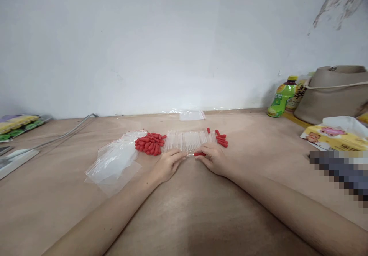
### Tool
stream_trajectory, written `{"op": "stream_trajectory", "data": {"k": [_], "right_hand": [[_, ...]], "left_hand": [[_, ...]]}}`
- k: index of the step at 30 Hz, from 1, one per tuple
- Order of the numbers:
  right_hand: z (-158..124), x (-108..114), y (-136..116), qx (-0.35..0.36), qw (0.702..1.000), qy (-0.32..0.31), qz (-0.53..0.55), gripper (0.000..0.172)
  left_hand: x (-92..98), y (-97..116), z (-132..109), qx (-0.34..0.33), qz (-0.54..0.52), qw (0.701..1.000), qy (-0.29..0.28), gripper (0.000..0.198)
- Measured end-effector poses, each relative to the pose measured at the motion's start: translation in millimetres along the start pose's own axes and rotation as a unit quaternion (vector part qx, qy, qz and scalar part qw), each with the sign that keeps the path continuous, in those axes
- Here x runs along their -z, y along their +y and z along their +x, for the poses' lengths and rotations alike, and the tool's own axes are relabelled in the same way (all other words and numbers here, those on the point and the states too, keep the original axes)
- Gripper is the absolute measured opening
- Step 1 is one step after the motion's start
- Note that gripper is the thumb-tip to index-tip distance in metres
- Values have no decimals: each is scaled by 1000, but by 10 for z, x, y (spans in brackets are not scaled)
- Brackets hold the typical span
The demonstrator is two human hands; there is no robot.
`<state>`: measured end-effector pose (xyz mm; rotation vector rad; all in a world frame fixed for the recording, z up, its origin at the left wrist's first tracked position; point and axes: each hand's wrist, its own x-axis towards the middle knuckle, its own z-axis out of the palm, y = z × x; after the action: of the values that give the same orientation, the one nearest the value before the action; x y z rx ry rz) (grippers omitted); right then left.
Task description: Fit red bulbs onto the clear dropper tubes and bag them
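Observation:
Between my hands lies a clear dropper tube (190,155), level, its right end at a red rubber bulb (199,154). My left hand (169,164) pinches the tube's left end. The bulb sits in the closed fingers of my right hand (213,158). Just beyond both hands is a row of clear dropper tubes (188,139), side by side. A heap of red rubber bulbs (149,143) rests left of the row. Several tubes at the row's right end have red bulbs (221,138) on or beside them; the joins are too small to tell.
Clear zip bags (115,162) spread out left of the bulbs. White sheets (192,115) lie near the wall. At the right stand a green drink bottle (283,97), a beige bag (330,95) and a tissue pack (333,135). A grey cable (69,132) crosses the left side.

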<state>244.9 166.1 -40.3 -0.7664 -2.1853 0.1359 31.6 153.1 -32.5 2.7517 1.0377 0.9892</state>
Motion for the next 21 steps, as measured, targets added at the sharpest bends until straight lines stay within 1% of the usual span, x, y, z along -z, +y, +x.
{"op": "stream_trajectory", "data": {"k": [3,8,11,15,17,21], "right_hand": [[-6,35,9,-19,999,15,-31,8],[-15,67,24,16,997,-5,-77,9],[-1,63,-5,24,999,-15,-36,9],[18,64,-70,-14,1000,1,28,7],[19,66,-87,-19,999,-5,37,8],[14,56,-78,4,999,-32,25,10]], "left_hand": [[9,6,-8,8,-1,1000,18,23],[31,18,-28,9,8,1000,6,21],[42,43,-26,25,10,1000,-5,21],[44,81,-6,50,-23,998,7,21],[41,91,3,52,-32,998,6,21],[39,102,11,42,-27,999,-12,22]]}}
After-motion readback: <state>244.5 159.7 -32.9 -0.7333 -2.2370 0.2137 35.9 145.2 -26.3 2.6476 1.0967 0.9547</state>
